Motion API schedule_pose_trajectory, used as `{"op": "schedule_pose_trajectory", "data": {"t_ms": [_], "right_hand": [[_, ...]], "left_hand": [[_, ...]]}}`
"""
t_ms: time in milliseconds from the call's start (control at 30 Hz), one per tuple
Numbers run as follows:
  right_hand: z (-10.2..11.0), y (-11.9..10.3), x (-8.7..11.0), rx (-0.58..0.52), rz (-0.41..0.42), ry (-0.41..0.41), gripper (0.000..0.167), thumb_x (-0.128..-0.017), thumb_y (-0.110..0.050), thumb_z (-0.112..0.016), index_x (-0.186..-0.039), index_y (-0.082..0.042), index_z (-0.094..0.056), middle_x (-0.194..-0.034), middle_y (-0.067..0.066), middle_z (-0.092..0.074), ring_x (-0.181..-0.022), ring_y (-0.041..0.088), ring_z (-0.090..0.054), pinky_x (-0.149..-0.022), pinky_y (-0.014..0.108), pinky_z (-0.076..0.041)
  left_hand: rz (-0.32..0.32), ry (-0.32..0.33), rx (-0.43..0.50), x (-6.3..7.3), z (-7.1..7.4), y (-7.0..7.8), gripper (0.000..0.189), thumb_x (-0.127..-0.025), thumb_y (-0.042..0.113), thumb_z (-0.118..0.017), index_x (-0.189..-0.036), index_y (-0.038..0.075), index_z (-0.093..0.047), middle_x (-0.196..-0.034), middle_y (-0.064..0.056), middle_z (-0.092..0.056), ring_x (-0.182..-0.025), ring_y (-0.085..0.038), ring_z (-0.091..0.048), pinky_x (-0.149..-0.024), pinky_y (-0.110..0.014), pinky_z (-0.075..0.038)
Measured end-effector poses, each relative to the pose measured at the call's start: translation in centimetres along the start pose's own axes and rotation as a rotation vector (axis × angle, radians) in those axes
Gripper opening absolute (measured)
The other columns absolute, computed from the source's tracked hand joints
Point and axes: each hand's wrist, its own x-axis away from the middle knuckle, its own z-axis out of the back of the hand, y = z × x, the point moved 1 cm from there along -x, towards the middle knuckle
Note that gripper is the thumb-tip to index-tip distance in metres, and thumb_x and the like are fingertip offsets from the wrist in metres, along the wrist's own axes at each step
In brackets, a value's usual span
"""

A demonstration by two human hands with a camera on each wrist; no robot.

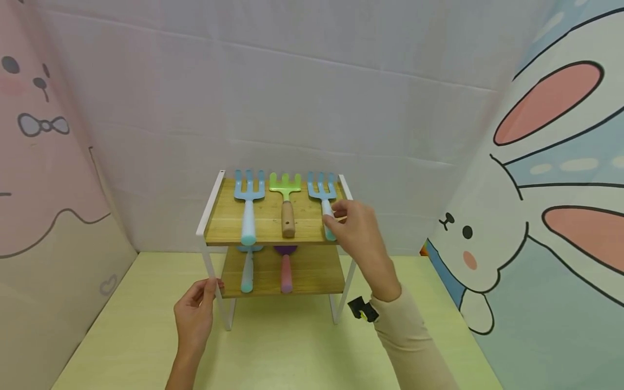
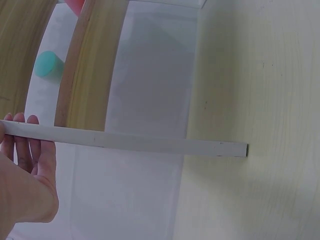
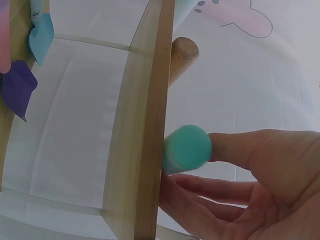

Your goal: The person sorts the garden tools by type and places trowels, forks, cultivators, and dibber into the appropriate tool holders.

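Observation:
My right hand (image 1: 358, 230) pinches the white-and-teal handle of a blue hand fork (image 1: 326, 208) at the right end of the upper shelf board (image 1: 265, 227). In the right wrist view the thumb presses one side of the round teal handle end (image 3: 191, 147), with fingers on the other side by the board edge. A green hand fork (image 1: 287, 187) with a wooden handle lies in the middle, and another blue hand fork (image 1: 249, 211) is at the left. My left hand (image 1: 195, 311) holds the white front leg (image 2: 150, 142) of the rack, fingers curled behind it.
On the lower board (image 1: 317, 271) lie a blue tool with a pale handle (image 1: 247, 273) and a purple-headed tool with a pink handle (image 1: 286, 273). The rack stands on a pale wooden table (image 1: 283, 352). A white sheet (image 1: 302, 108) hangs behind; printed cloths flank both sides.

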Motion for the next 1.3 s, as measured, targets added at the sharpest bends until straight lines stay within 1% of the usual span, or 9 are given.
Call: {"op": "schedule_pose_trajectory", "data": {"t_ms": [133, 233, 467, 567, 767, 933, 1000, 1300], "right_hand": [[-0.2, -0.2, 0.2, 0.008, 0.002, 0.018, 0.028, -0.095, -0.013, -0.074, -0.115, 0.006, -0.072, -0.109, 0.021, -0.074, -0.097, 0.033, -0.074, -0.084, 0.044, -0.062], [-0.2, -0.1, 0.3, 0.004, 0.004, 0.02, 0.028, -0.096, -0.013, -0.074, -0.116, 0.006, -0.072, -0.111, 0.021, -0.073, -0.097, 0.032, -0.074, -0.085, 0.044, -0.061], [-0.1, 0.0, 0.6, -0.016, 0.019, 0.023, 0.028, -0.097, -0.013, -0.072, -0.119, 0.005, -0.071, -0.115, 0.021, -0.072, -0.097, 0.032, -0.075, -0.085, 0.045, -0.062], [0.0, 0.1, 0.8, -0.027, 0.031, 0.037, 0.03, -0.096, -0.013, -0.073, -0.119, 0.006, -0.07, -0.114, 0.022, -0.072, -0.098, 0.032, -0.074, -0.085, 0.045, -0.061], [0.3, 0.4, 1.8, -0.063, 0.08, 0.104, 0.033, -0.096, -0.012, -0.074, -0.122, 0.007, -0.067, -0.114, 0.021, -0.072, -0.101, 0.033, -0.071, -0.087, 0.043, -0.061], [0.6, 0.7, 2.8, -0.103, 0.093, 0.161, 0.034, -0.097, -0.012, -0.073, -0.126, 0.005, -0.066, -0.116, 0.02, -0.071, -0.102, 0.032, -0.069, -0.084, 0.043, -0.062], [0.7, 0.8, 3.1, -0.115, 0.112, 0.189, 0.034, -0.096, -0.011, -0.074, -0.126, 0.005, -0.067, -0.115, 0.02, -0.071, -0.102, 0.032, -0.069, -0.083, 0.044, -0.062], [1.1, 2.2, 4.4, -0.146, 0.19, 0.31, 0.025, -0.095, -0.007, -0.075, -0.117, 0.002, -0.07, -0.107, 0.016, -0.072, -0.093, 0.028, -0.071, -0.08, 0.042, -0.063]], "left_hand": [[0.004, -0.001, 0.029, 0.0, 0.1, -0.1, 0.025, -0.104, 0.012, -0.062, -0.103, -0.012, -0.07, -0.088, 0.001, -0.076, -0.087, -0.006, -0.072, -0.083, -0.014, -0.055], [0.005, -0.002, 0.034, 0.0, 0.1, -0.1, 0.025, -0.104, 0.011, -0.062, -0.103, -0.012, -0.07, -0.088, 0.002, -0.076, -0.087, -0.005, -0.071, -0.082, -0.013, -0.054], [0.0, 0.009, 0.026, 0.0, 0.0, -0.2, 0.024, -0.104, 0.011, -0.062, -0.103, -0.012, -0.07, -0.087, 0.002, -0.076, -0.086, -0.004, -0.072, -0.082, -0.012, -0.054], [0.002, 0.013, 0.019, 0.0, 0.0, -0.1, 0.025, -0.104, 0.011, -0.063, -0.102, -0.012, -0.07, -0.086, 0.003, -0.076, -0.086, -0.004, -0.072, -0.081, -0.013, -0.055], [-0.002, 0.007, 0.006, -0.1, 0.0, -0.2, 0.024, -0.104, 0.011, -0.063, -0.103, -0.012, -0.071, -0.087, 0.003, -0.076, -0.085, -0.003, -0.072, -0.081, -0.012, -0.055], [-0.004, 0.008, 0.001, -0.1, 0.0, -0.1, 0.024, -0.104, 0.011, -0.063, -0.103, -0.012, -0.071, -0.087, 0.003, -0.076, -0.085, -0.003, -0.072, -0.08, -0.012, -0.055], [-0.008, 0.008, 0.007, -0.1, 0.0, -0.1, 0.024, -0.104, 0.01, -0.062, -0.103, -0.012, -0.07, -0.087, 0.003, -0.076, -0.084, -0.003, -0.072, -0.08, -0.012, -0.055], [-0.009, 0.012, 0.0, 0.0, -0.1, 0.1, 0.025, -0.105, 0.012, -0.061, -0.101, -0.012, -0.071, -0.085, 0.004, -0.076, -0.085, -0.004, -0.072, -0.081, -0.013, -0.056]]}}
